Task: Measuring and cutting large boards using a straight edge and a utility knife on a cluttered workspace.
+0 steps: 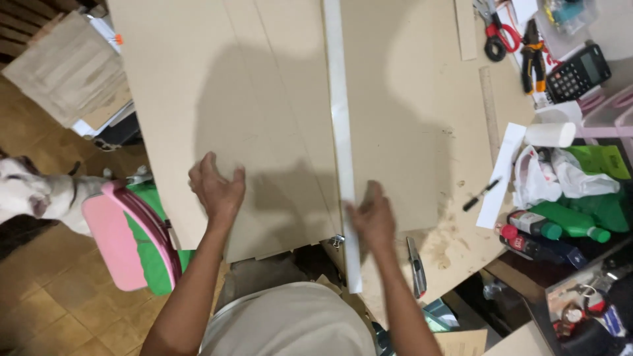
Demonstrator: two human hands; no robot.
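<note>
I look down on a big sheet of cardboard [264, 99] that covers most of the workbench [455, 244] and hangs a little over its near edge. My left hand [216, 188] lies flat on the sheet near that edge, fingers loosely spread, palm pressing down. My right hand [372, 217] rests on the lower part of a long white straightedge [341, 132], which runs from the far side of the sheet down past the near edge; the fingers are curled over it and held together, pinning it to the board.

Neither hand holds a blade. The utility knife [415, 267] lies on the bench just beside my right wrist, untouched. I see faint lines running along the sheet left of the straightedge, but I cannot tell if they are scores, pencil marks or seams. My judgement: the straightedge is set or being set in place, and no cut along it has begun.

Off to the right lie scissors [496, 29], a calculator [579, 72], a pen [481, 194] and some bottles [560, 227]. A pink and green stool [128, 240] stands at my left, with a white dog [39, 194] beyond it on the floor.
</note>
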